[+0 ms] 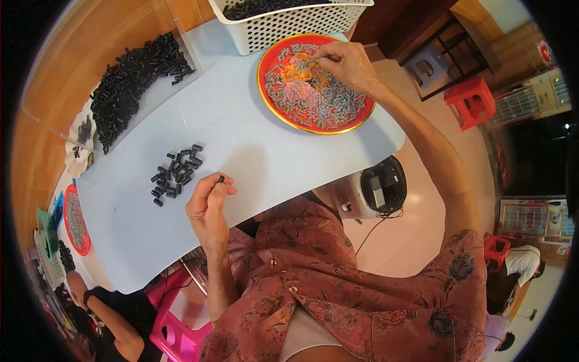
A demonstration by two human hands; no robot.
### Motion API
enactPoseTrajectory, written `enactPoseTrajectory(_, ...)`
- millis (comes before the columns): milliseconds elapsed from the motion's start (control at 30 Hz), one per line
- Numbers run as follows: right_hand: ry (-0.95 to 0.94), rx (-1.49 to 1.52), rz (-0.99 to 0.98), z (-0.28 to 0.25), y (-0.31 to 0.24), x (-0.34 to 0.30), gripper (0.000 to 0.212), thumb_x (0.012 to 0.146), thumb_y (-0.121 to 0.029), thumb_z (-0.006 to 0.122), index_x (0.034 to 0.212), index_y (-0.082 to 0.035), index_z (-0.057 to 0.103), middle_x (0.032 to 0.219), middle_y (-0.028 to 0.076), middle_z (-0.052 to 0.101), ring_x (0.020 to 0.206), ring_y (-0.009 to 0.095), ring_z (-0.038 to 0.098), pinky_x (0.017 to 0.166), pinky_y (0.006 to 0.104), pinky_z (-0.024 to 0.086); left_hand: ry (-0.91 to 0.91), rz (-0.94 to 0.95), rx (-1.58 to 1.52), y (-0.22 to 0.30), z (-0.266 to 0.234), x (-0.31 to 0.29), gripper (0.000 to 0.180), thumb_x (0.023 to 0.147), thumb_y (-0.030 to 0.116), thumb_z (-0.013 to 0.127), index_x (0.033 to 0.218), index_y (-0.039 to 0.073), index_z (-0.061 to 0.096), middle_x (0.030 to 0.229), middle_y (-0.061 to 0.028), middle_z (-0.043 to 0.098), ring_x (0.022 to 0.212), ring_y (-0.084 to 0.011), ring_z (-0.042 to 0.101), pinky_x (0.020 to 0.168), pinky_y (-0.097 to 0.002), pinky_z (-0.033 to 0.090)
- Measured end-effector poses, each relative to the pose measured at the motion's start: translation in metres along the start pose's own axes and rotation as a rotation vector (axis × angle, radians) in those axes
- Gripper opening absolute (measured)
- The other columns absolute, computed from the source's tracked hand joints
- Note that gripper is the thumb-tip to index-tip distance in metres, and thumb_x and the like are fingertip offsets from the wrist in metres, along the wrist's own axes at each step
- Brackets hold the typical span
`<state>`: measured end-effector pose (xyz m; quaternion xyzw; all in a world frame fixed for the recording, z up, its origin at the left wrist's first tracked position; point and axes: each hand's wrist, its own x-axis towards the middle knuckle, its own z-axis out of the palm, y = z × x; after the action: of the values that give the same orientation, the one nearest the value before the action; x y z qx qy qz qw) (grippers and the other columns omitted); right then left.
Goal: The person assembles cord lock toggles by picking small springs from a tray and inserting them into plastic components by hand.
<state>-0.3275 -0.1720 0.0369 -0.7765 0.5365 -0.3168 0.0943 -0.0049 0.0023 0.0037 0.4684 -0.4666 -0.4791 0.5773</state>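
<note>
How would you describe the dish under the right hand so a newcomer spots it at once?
At the far side of the pale table, find the white perforated basket. Just in front of it, under the right hand, lies a wide red dish of small silvery pieces. Its gold rim and flower print set it apart from the red-rimmed tray at far left.

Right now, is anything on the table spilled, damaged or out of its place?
Nothing clearly stands out. The small black pieces lie loose on the tabletop, but in one cluster, so they seem set out rather than spilled. The small metal parts lie inside the red plate.
</note>
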Motion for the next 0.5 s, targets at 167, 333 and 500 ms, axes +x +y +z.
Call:
enactPoseTrajectory(167, -0.058, 0.037, -0.151, 0.006, -0.008, 0.004, 0.011, 0.08, -0.007, 0.067, 0.089, 0.0, 0.067, 0.078, 0.011, 0.067, 0.066, 0.016, 0.063, 0.061, 0.0288, 0.05, 0.004, -0.014, 0.014, 0.002, 0.001, -0.001, 0.018, 0.087, 0.005, 0.05, 0.095, -0.003, 0.063, 0.085, -0.0056, 0.063, 0.074, -0.0118, 0.057, 0.076, -0.0265, 0.044)
enactPoseTrajectory(333, -0.126, -0.116, -0.318, 0.008, -0.007, 0.008, 0.011, 0.079, -0.005, 0.064, 0.088, 0.002, 0.064, 0.078, 0.013, 0.063, 0.067, 0.026, 0.061, 0.062, 0.036, 0.049, -0.015, -0.054, 0.001, 0.006, 0.001, -0.002, 0.021, 0.09, 0.007, 0.049, 0.101, -0.006, 0.061, 0.08, -0.0095, 0.059, 0.084, -0.0168, 0.053, 0.084, -0.0328, 0.041)
enactPoseTrajectory(500, -0.204, -0.282, -0.367, 0.008, -0.013, 0.012, 0.013, 0.079, -0.005, 0.062, 0.09, 0.003, 0.063, 0.077, 0.015, 0.06, 0.07, 0.032, 0.06, 0.066, 0.041, 0.049, -0.011, -0.05, -0.011, 0.003, 0.0, -0.002, 0.021, 0.09, 0.009, 0.051, 0.101, -0.006, 0.061, 0.082, -0.0096, 0.059, 0.082, -0.0165, 0.054, 0.084, -0.0324, 0.041)
